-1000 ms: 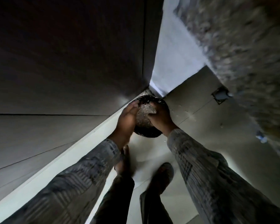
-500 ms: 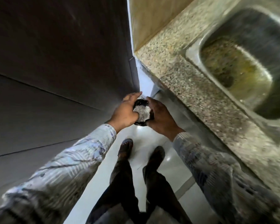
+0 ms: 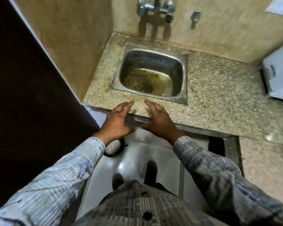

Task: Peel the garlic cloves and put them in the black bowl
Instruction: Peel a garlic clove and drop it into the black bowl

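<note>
- black bowl [image 3: 109, 154] now sits on the floor, below the sink [image 3: 185, 75] and left of its front edge; half hidden under the left wrist, nothing touching it
- pale heap [image 3: 113, 146] inside the bowl; too blurred to tell peeled cloves from skins
- change: half a second ago both hands cupped the bowl; now both have let go
- left hand [image 3: 117, 121] is up at the counter [image 3: 219, 95] lip in front of the sink, fingers straight and together, holding nothing
- right hand [image 3: 160, 121] just beside it, same pose, palm in, empty; a gap between the two hands
- cannot tell if the fingertips touch the counter top or hover over it
- view has swung up from the floor: sink now centre, murky brown water in its bottom, taps [image 3: 153, 7] on the wall behind it
- white appliance [image 3: 278, 79] well right of the sink; dark panel [image 3: 31, 95] well left of it; shoes [image 3: 150, 170] on the floor below it
- no loose garlic visible on the counter around the sink
- judgement: peeling is paused, bowl parked; hands free, likely heading for the sink or taps, not for cloves
- risk: bowl on the floor close to the feet, easy to kick
</note>
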Demonstrator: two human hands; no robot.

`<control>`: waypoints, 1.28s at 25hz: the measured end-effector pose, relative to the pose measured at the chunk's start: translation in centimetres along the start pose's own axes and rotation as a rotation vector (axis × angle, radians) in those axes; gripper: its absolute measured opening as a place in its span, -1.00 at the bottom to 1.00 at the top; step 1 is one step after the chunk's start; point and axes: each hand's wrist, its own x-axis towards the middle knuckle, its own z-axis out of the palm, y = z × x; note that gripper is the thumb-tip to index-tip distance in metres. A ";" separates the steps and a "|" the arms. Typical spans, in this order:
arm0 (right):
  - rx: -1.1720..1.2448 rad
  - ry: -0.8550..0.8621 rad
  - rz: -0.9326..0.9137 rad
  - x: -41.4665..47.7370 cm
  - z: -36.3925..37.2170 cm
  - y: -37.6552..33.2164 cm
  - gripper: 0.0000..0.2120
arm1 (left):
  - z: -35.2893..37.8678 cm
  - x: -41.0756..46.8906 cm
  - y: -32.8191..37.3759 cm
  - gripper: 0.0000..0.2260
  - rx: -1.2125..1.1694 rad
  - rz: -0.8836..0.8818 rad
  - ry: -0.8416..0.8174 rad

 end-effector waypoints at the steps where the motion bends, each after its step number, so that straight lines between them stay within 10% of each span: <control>1: 0.001 0.044 0.060 -1.5 -1.0 0.8 0.01 | 0.4 0.7 1.6 0.00 0.004 0.050 -0.028; 19: 0.177 0.650 0.679 -28.0 -17.7 22.3 -0.06 | 21.9 10.1 35.1 -0.02 0.101 0.676 -0.422; 32: 0.205 0.729 1.067 -35.7 -23.4 40.3 -0.44 | 38.2 17.3 48.2 -0.10 0.043 0.550 -0.660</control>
